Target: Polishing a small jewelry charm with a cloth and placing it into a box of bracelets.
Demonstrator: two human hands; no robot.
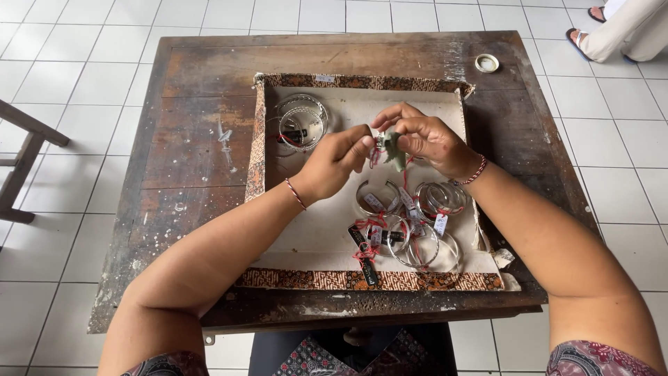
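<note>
Both hands, left hand (339, 161) and right hand (426, 141), pinch a small green piece (393, 150) on red string (376, 154); a slip likely drops it among the bangles (410, 223) in the tray (256, 153).

Bangles are crowding the tray's (259, 150) near right (410, 226) and far left (300, 125); bare lining is lying between. The wooden table (195, 139) beside it is offering open room.

tray rim (362, 280): brown and cream batik print
tray lining (313, 233): plain off-white
table (195, 160): dark brown wood, scuffed with white paint marks
bangles at the tray's near right corner (410, 240): silver, with red threads and white and black tags
bangles at the tray's far left corner (300, 124): silver
small piece (394, 148) between both hands: grey-green
wrist cords (295, 193): red and white
lid at the table's far right corner (487, 63): white
floor (69, 83): white tiles
</note>
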